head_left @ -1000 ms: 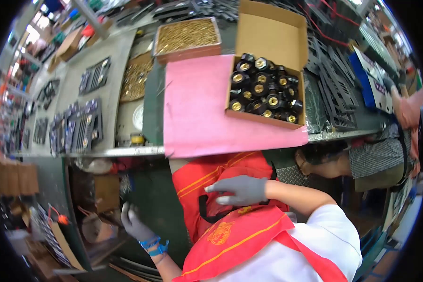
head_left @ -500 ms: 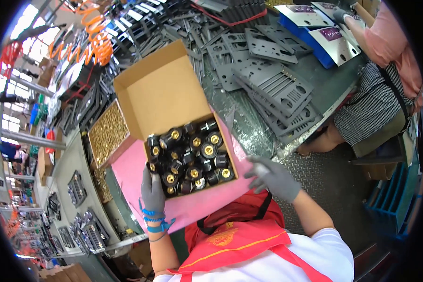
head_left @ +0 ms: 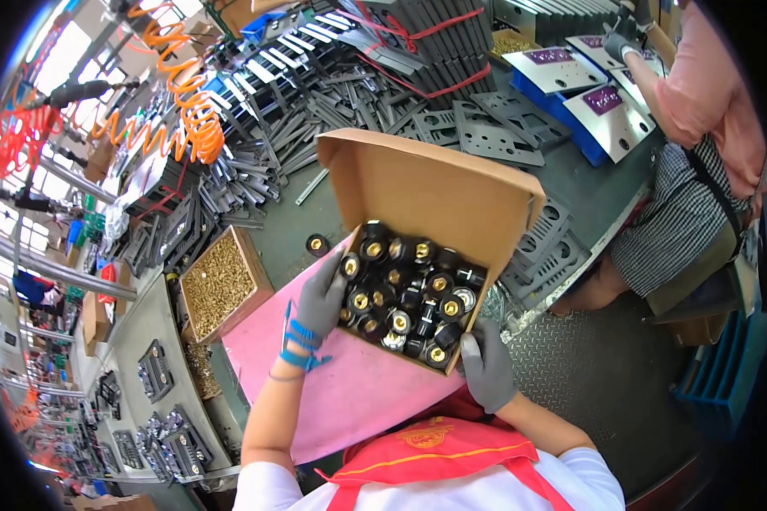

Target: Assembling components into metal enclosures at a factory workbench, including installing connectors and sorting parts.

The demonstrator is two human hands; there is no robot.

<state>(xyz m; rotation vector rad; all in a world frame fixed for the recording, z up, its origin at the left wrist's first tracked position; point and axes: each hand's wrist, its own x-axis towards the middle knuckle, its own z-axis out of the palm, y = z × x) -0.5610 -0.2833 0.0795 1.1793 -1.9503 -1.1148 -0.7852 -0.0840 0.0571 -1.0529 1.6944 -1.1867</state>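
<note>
The grey-gloved left hand (head_left: pixel 320 300) is gripping the left side of an open brown cardboard box (head_left: pixel 430 183), its fingers lying along the wall. The grey-gloved right hand (head_left: pixel 487 368) is clasping the near right corner, its thumb resting at the rim; the fingers beneath are hiding from view. Bright blue bands (head_left: pixel 302 341) are circling the left wrist.

The box is sitting over a flat pink sheet (head_left: pixel 349 400), its lid standing raised on the far side; whether its base is touching the sheet, I cannot tell. Round black knobs with brass-coloured centres (head_left: pixel 412 296) are filling it in a jumble. One lone black knob (head_left: pixel 317 244) is lying outside, near the left fingertips, on the dark green tabletop (head_left: pixel 302 213).

Farther left, a shallow cardboard tray (head_left: pixel 249 308) is holding small brass-coloured parts (head_left: pixel 217 285). Beyond, loose grey metal strips (head_left: pixel 341 106) are lying heaped, and perforated grey metal plates (head_left: pixel 547 247) are resting to the right. A co-worker in a pink top (head_left: pixel 699 85) is standing beside silver panels with purple patches (head_left: pixel 609 119).
</note>
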